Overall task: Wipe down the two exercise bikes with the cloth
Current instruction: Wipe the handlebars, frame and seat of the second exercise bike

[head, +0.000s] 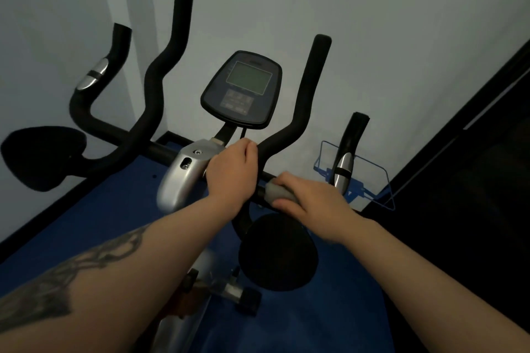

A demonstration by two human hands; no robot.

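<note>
Both forearms reach forward — left hand (233, 173) curled closed, right hand (311, 203) wrapped in a grip, thumb underneath.

right hand (312, 200) presses grey cloth (276, 191) round the handlebar (289, 135); left hand (232, 170) grips the bar.

Blue floor (329, 321) carries everything, running to the pale wall (401, 37) at the back, edged there by a dark skirting (43, 218). Bike (183, 178) stands on the floor, silver column rising from lower centre; one foot (246, 301) with a black end cap rests on the blue near frame centre. Blue wire rack (370, 178) sits on the floor at right, close against the wall corner. Dark panel (473, 180) borders the floor on the right.
</note>
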